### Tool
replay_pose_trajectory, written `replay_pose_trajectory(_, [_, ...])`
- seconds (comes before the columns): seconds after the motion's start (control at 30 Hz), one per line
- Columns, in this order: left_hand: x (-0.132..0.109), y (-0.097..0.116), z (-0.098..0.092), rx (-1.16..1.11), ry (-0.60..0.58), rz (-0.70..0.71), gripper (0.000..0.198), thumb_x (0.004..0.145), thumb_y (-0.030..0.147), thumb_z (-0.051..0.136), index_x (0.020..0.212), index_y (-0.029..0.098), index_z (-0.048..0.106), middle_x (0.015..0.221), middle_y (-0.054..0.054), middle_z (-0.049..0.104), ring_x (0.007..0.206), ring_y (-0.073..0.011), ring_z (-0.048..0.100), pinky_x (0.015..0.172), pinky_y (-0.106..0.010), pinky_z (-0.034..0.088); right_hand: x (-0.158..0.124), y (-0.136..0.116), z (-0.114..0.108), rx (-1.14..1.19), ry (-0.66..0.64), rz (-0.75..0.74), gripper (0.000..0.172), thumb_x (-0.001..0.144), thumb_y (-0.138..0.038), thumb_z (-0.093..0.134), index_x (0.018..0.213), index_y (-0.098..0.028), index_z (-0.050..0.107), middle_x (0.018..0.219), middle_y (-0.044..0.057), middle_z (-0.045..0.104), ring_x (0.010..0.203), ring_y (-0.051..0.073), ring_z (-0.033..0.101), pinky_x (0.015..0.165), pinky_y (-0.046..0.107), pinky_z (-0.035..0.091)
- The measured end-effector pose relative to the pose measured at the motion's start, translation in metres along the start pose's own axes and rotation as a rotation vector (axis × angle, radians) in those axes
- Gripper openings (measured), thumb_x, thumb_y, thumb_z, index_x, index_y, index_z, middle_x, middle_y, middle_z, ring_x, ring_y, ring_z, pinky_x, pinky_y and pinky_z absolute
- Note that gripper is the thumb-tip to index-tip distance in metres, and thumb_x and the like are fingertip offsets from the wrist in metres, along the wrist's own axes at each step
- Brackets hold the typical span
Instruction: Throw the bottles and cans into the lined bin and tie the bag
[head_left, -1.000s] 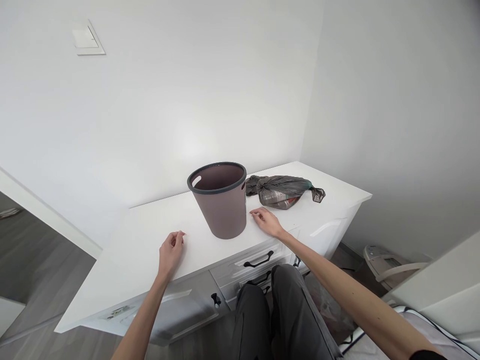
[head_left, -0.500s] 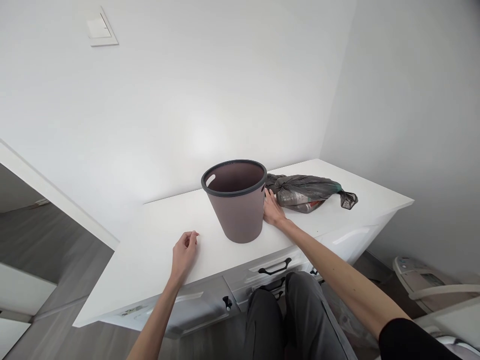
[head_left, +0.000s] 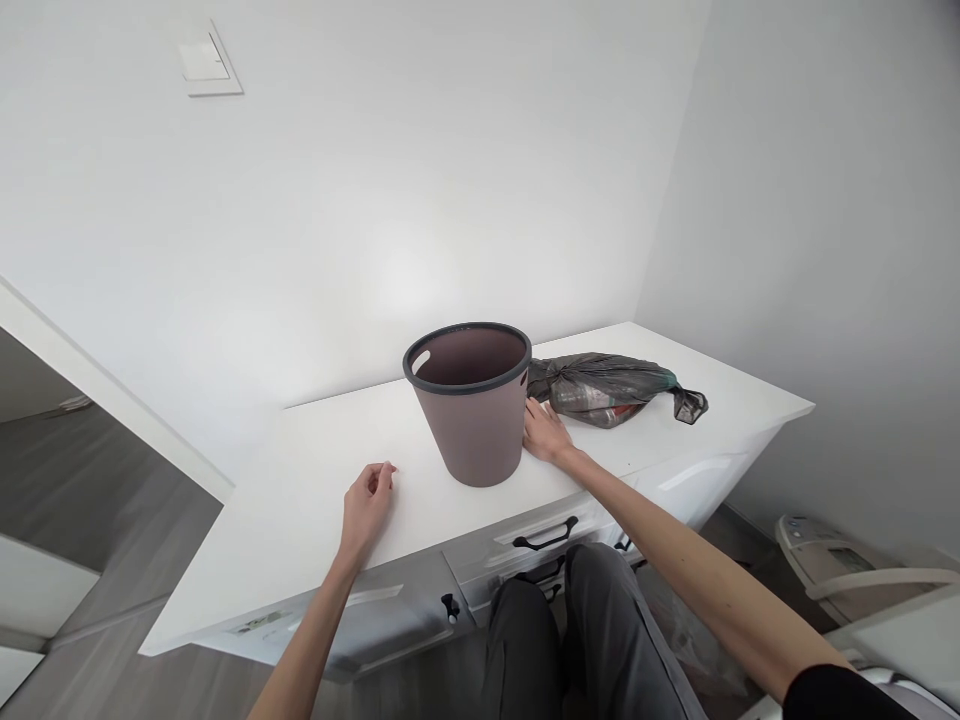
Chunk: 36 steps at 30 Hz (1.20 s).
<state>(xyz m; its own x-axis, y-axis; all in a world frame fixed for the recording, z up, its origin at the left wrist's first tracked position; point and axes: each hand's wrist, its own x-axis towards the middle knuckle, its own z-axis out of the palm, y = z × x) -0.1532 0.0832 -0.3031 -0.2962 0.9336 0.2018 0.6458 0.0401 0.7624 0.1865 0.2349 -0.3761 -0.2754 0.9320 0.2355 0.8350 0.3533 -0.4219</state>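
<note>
A mauve plastic waste bin (head_left: 471, 412) with a dark rim stands upright on the white desk top (head_left: 315, 500). My right hand (head_left: 546, 432) lies flat on the desk at the bin's right side, fingers stretched out toward the bin, holding nothing. Just behind that hand lies a knotted grey rubbish bag (head_left: 611, 388), full and on its side. My left hand (head_left: 367, 502) rests on the desk left of the bin, fingers loosely curled, holding nothing, a hand's width from the bin.
Drawers with black handles (head_left: 546, 536) sit under the desk front, above my knees (head_left: 570, 620). White walls meet in a corner behind the desk; a light switch (head_left: 208, 68) is high on the left wall. A white appliance (head_left: 825, 558) stands on the floor at right.
My right hand moved from the desk front to the bin's right side, next to the bag, then drew back slightly. The view shifted. My left hand stayed put.
</note>
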Motion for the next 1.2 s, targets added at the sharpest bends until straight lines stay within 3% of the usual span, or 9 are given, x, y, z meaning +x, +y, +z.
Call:
replay_pose_trajectory(0.2, [-0.004, 0.004, -0.003, 0.001, 0.011, 0.008, 0.042, 0.094, 0.059, 0.05, 0.094, 0.023, 0.07, 0.079, -0.001, 0.064, 0.073, -0.0189, 0.056, 0.068, -0.029, 0.04, -0.055, -0.016, -0.019, -0.037, -0.022, -0.055, 0.055, 0.108, -0.035, 0.026, 0.153, -0.011, 0.048, 0.168, 0.015, 0.036, 0.158, 0.024, 0.026, 0.13, 0.046, 0.014])
replay_pose_trajectory(0.37, [-0.01, 0.011, -0.006, -0.013, 0.01, 0.016, 0.041, 0.093, 0.059, 0.049, 0.093, 0.023, 0.07, 0.078, 0.0, 0.062, 0.073, -0.0187, 0.056, 0.069, -0.03, 0.04, -0.115, -0.026, -0.037, 0.057, 0.051, -0.134, 0.053, 0.107, -0.037, 0.028, 0.146, -0.014, 0.057, 0.16, 0.015, 0.048, 0.154, 0.027, 0.037, 0.13, 0.051, 0.02])
replay_pose_trajectory(0.5, [-0.021, 0.019, -0.007, -0.036, -0.01, 0.023, 0.043, 0.092, 0.061, 0.05, 0.09, 0.022, 0.069, 0.074, 0.0, 0.06, 0.071, -0.019, 0.056, 0.069, -0.031, 0.042, -0.162, -0.033, -0.06, 0.377, 0.053, -0.076, 0.047, 0.103, -0.04, 0.039, 0.137, -0.021, 0.065, 0.152, 0.014, 0.057, 0.145, 0.031, 0.049, 0.121, 0.053, 0.039])
replay_pose_trajectory(0.63, [-0.042, 0.033, -0.005, -0.07, -0.048, 0.044, 0.045, 0.091, 0.064, 0.05, 0.087, 0.023, 0.068, 0.072, 0.0, 0.061, 0.07, -0.0195, 0.058, 0.07, -0.032, 0.045, -0.193, -0.043, -0.091, 0.856, 0.084, 0.119, 0.034, 0.095, -0.051, 0.059, 0.115, -0.028, 0.074, 0.128, 0.009, 0.07, 0.112, 0.03, 0.069, 0.093, 0.045, 0.059])
replay_pose_trajectory(0.73, [-0.06, 0.048, 0.001, -0.097, -0.09, 0.067, 0.049, 0.09, 0.069, 0.05, 0.086, 0.023, 0.067, 0.073, -0.001, 0.062, 0.071, -0.0198, 0.06, 0.07, -0.032, 0.048, -0.203, -0.054, -0.115, 1.182, 0.128, 0.227, 0.028, 0.087, -0.053, 0.074, 0.1, -0.028, 0.073, 0.108, 0.006, 0.07, 0.092, 0.024, 0.068, 0.087, 0.041, 0.059])
replay_pose_trajectory(0.9, [-0.086, 0.083, 0.017, -0.151, -0.169, 0.164, 0.052, 0.091, 0.071, 0.049, 0.096, 0.023, 0.068, 0.09, -0.007, 0.07, 0.082, -0.0225, 0.066, 0.076, -0.034, 0.052, -0.203, -0.076, -0.15, 1.581, 0.062, 0.182, 0.026, 0.081, -0.043, 0.083, 0.094, -0.027, 0.068, 0.091, 0.002, 0.065, 0.081, 0.019, 0.063, 0.072, 0.034, 0.058])
replay_pose_trajectory(1.07, [-0.103, 0.127, 0.018, -0.259, -0.23, 0.277, 0.055, 0.096, 0.062, 0.054, 0.136, 0.026, 0.056, 0.138, -0.012, 0.064, 0.123, -0.0265, 0.063, 0.1, -0.036, 0.053, -0.196, -0.095, -0.174, 1.596, -0.015, 0.131, 0.026, 0.086, -0.047, 0.076, 0.101, -0.027, 0.069, 0.097, 0.004, 0.073, 0.092, 0.023, 0.069, 0.079, 0.037, 0.058])
replay_pose_trajectory(1.13, [-0.105, 0.143, 0.012, -0.282, -0.297, 0.299, 0.059, 0.095, 0.061, 0.057, 0.143, 0.026, 0.053, 0.14, -0.01, 0.064, 0.128, -0.0269, 0.061, 0.102, -0.035, 0.053, -0.191, -0.098, -0.179, 1.548, 0.011, 0.115, 0.031, 0.087, -0.051, 0.074, 0.106, -0.027, 0.07, 0.103, 0.006, 0.075, 0.1, 0.026, 0.071, 0.079, 0.038, 0.059])
replay_pose_trajectory(1.2, [-0.105, 0.155, 0.005, -0.274, -0.362, 0.302, 0.055, 0.095, 0.06, 0.059, 0.136, 0.025, 0.061, 0.129, -0.008, 0.071, 0.121, -0.0278, 0.065, 0.097, -0.034, 0.056, -0.185, -0.098, -0.181, 1.508, 0.038, 0.103, 0.035, 0.089, -0.055, 0.07, 0.11, -0.027, 0.07, 0.108, 0.007, 0.075, 0.105, 0.027, 0.07, 0.079, 0.038, 0.059])
